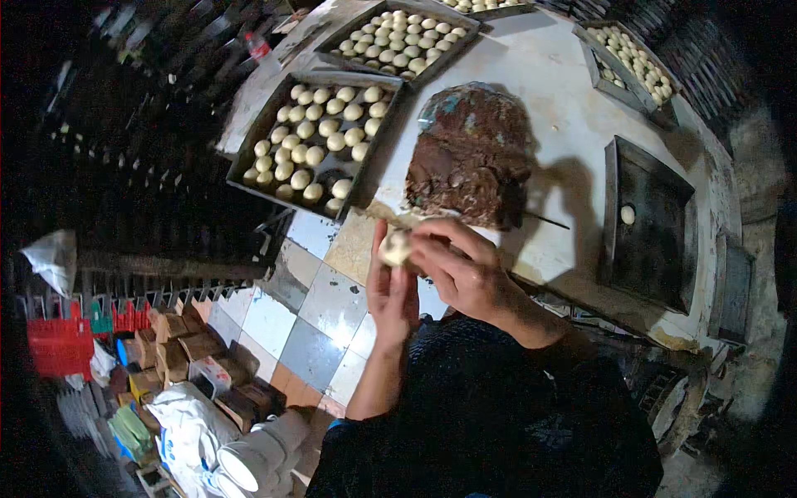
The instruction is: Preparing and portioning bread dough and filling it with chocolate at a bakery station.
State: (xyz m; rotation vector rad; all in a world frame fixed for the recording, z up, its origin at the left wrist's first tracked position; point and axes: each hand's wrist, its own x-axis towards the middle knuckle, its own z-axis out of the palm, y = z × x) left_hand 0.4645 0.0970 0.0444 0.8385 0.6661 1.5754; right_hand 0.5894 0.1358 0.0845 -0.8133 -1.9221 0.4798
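Between my two hands is a small pale dough ball (393, 248) with a dark patch on its upper side. My left hand (392, 295) cups it from below and the left, fingers wrapped round it. The bent fingers of my right hand (469, 270) pinch at its right side, partly covering it. Just beyond my hands, a large slab of brown, sticky paste (473, 166) lies on the pale table (548, 91), with bluish wrapping at its far end. A thin dark rod (546, 221) sticks out to the right of the paste.
Left of the paste stands a metal tray (235, 173) of dough balls; another filled tray (475, 31) is behind it. A third filled tray (591, 56) is far right. Nearer right, a dark tray (656, 257) holds one dough ball (628, 215). Boxes (199, 344) and white buckets (241, 466) stand lower left.
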